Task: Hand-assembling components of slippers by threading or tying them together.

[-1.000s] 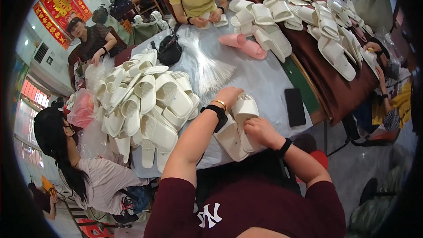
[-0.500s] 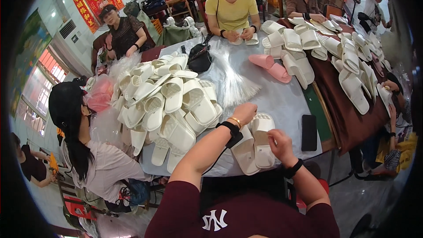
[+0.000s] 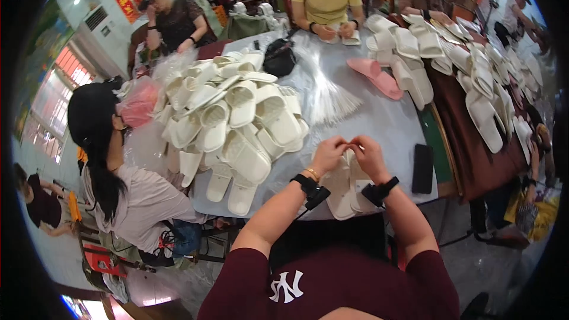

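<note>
Meeting over slippers, left hand and right hand pinch narrowly; bag contents unclear

Slipper pair on table, heap left, phone right.

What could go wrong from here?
1. The slipper pair below the left hand and right hand lies at the table's near edge; a bump might tip it off.
2. The heap is loosely stacked and might slide.
3. The phone lies to the right hand's right and could get knocked.
</note>
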The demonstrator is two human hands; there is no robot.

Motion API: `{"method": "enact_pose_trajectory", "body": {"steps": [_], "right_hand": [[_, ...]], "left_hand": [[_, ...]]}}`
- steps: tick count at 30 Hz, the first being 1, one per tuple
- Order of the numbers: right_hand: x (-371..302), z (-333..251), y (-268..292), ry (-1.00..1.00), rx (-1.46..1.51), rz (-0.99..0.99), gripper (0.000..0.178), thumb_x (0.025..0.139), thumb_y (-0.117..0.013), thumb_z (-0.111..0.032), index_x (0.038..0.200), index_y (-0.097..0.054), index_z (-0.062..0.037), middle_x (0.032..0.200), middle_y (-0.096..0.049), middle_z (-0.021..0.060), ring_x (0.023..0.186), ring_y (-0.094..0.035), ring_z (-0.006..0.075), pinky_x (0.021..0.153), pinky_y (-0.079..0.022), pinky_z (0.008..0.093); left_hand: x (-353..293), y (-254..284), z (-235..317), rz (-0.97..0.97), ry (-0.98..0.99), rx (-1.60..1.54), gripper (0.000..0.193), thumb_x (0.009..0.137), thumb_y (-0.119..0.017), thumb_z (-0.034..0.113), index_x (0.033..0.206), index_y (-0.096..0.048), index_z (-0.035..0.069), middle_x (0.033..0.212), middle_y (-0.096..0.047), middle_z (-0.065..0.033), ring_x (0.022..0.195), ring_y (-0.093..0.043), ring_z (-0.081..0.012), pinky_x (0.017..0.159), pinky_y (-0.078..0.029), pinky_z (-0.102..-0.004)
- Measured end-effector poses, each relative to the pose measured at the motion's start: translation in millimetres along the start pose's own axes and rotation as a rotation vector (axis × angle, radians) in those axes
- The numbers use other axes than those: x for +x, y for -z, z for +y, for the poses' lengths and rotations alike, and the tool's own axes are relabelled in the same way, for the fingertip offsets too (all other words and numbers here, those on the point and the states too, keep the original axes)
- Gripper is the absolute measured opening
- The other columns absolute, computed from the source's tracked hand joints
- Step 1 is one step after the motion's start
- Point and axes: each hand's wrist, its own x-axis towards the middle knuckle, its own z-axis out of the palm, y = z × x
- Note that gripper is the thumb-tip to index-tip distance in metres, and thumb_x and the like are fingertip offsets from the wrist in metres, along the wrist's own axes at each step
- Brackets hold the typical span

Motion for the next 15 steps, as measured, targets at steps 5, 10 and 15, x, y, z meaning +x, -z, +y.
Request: {"method": "enact_pose_trajectory", "body": {"steps": [5, 10, 15], "right_hand": [[-3.6, -1.9, -11.9, -0.201, 0.269, 0.098, 0.008, 0.083, -0.062, -0.003, 0.089, -0.063, 0.0015, 0.08, -0.063, 0.0135, 0.071, -0.061, 0.0254, 0.066, -0.049, 0.0322], [-6.6, 0.6, -12.2, -0.231, 0.311, 0.105, 0.008, 0.082, -0.063, -0.003, 0.089, -0.065, 0.0007, 0.082, -0.064, 0.0135, 0.073, -0.062, 0.0241, 0.066, -0.049, 0.0318], [-8.3, -0.8, -12.0, -0.121, 0.183, 0.063, 0.008, 0.082, -0.064, -0.002, 0.089, -0.065, -0.0002, 0.08, -0.063, 0.0108, 0.071, -0.061, 0.0199, 0.063, -0.048, 0.0291]], "left_hand": [[-5.5, -5.5, -25.9, 0.068, 0.087, -0.432, 0.024, 0.089, -0.057, 0.009, 0.109, -0.065, -0.001, 0.086, -0.067, -0.0052, 0.078, -0.063, -0.0121, 0.072, -0.05, -0.0254], [-5.3, -7.1, -28.9, 0.068, 0.108, -0.527, 0.034, 0.088, -0.059, 0.006, 0.121, -0.058, -0.001, 0.092, -0.067, -0.0069, 0.081, -0.063, -0.0121, 0.075, -0.05, -0.0248], [-7.3, -8.9, -28.4, 0.082, 0.149, -0.602, 0.028, 0.09, -0.06, 0.006, 0.116, -0.059, -0.002, 0.096, -0.065, -0.0065, 0.084, -0.063, -0.0123, 0.077, -0.051, -0.0244]]}}
